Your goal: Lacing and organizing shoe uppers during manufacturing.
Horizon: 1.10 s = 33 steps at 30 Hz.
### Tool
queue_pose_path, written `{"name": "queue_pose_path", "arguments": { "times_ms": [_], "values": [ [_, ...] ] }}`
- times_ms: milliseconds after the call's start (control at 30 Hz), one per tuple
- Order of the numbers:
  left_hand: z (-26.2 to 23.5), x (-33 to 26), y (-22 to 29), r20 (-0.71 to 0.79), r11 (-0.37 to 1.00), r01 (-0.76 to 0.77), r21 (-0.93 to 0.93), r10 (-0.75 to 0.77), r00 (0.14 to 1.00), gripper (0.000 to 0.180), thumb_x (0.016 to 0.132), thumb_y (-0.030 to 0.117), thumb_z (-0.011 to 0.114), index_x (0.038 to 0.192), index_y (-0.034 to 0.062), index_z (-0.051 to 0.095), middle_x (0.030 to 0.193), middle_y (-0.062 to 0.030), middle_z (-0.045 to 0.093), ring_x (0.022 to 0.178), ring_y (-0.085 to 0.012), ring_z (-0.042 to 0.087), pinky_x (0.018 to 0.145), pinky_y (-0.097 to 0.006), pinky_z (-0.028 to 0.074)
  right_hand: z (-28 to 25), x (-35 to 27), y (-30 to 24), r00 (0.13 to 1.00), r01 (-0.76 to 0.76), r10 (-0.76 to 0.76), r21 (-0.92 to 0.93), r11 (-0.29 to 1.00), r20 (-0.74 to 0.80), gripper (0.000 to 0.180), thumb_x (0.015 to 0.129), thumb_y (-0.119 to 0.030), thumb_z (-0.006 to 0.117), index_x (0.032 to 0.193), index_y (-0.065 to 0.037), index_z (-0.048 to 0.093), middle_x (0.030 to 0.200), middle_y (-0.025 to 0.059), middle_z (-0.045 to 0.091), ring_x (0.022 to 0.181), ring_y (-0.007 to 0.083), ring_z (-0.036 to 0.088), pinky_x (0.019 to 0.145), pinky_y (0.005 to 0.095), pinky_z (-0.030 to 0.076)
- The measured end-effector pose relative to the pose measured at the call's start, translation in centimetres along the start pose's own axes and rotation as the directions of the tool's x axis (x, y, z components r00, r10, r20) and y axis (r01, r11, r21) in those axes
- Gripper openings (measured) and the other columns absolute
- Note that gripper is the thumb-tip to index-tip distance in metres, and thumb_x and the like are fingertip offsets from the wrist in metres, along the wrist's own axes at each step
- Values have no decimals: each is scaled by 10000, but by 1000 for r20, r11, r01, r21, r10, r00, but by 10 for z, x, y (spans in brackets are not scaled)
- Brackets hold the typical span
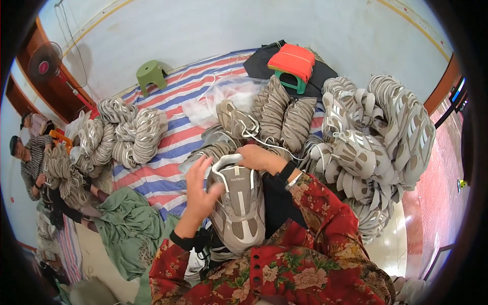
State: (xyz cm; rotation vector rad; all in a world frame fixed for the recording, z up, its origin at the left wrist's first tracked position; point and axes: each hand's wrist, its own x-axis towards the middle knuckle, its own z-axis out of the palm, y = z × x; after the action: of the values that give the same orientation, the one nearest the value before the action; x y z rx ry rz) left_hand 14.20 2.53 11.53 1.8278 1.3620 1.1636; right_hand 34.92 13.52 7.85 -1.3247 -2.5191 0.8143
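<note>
Spreading beyond the shoe upper [238,206] — striped sheeting [178,134], pale wall [203,25]

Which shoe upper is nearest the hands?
The taupe shoe upper between the left hand and right hand, toe toward the floral jacket; the piled uppers beyond lie farther off.

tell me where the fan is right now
In the head view, the fan stands at upper left, in front of a brown door and left of the bare green stool.
</note>
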Motion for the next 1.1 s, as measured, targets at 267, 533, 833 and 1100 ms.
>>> {"name": "queue_pose_path", "arguments": {
  "times_ms": [267, 533, 833, 1100],
  "values": [
    [17, -17, -9, 128, 983, -140, 123, 124, 984, 629, 709, 168, 693, 1253, 22, 415, 1353, -266, 366, 1224, -411, 391, 1038, -440, 303, -8, -69, -40, 889, 44, 114, 330, 943, -444, 281, 814, -234, 648, 1010, -33, 632, 987, 156, 634, 894, 319, 612, 783, 371, 484],
    [39, -24, -1, 164, 932, -269, 242, 234, 958, 631, 755, 91, 569, 1347, 16, 363, 1367, -241, 369, 1263, -422, 356, 1046, -468, 295, -8, -131, -33, 936, 163, -114, 125, 979, -333, 392, 740, -163, 711, 1094, -62, 576, 1028, 128, 594, 980, 318, 557, 850, 378, 454],
    [51, -35, 5, 166, 906, -219, 361, 169, 972, 668, 750, 68, 552, 1376, 0, 332, 1413, -235, 333, 1300, -403, 333, 1054, -461, 281, 3, -138, -47, 880, 222, -218, -42, 974, -422, 365, 698, -106, 708, 1038, -68, 580, 1077, 126, 549, 999, 328, 528, 858, 403, 439],
    [31, -85, 12, 272, 960, -141, 241, 73, 960, 798, 783, 134, 638, 1421, -46, 193, 1446, -293, 227, 1345, -408, 253, 1080, -437, 237, 14, -124, -63, 930, 184, -264, -298, 937, -256, 531, 760, -198, 664, 1238, -77, 469, 1327, 100, 446, 1113, 281, 482, 924, 407, 383]
  ]
}}
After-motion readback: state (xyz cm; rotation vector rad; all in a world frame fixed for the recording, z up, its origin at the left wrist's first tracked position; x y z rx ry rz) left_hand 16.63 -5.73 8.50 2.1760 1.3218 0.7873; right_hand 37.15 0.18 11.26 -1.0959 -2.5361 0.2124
